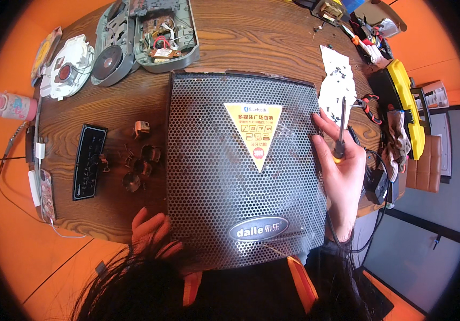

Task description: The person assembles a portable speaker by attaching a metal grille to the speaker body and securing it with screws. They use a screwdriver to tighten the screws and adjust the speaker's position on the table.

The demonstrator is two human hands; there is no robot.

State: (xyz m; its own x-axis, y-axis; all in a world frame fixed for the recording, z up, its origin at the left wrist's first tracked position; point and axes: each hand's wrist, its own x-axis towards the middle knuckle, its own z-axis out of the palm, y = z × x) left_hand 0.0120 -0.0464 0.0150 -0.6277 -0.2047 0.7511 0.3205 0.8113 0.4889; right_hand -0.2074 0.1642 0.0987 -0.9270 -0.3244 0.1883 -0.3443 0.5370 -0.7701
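A large speaker box with a black perforated metal grille (203,176) stands at the table's near edge, its grille facing up toward me. The grille bears a yellow triangular sticker (235,111) and an oval badge (258,229). My right hand (342,166) rests its fingers on the box's right edge. Tucked in that hand is a screwdriver (341,131), its shaft pointing away from me. Beside the lower left edge of the box is my left hand (152,229), fingers apart and holding nothing visible; dark hair hides part of it.
A black control panel (89,162) and several small metal parts (143,166) lie to the left. Farther back are an opened grey player (167,40) and a white cover (70,67). Screws lie on white paper (337,80); a yellow toolbox (408,109) and pliers (368,106) are right.
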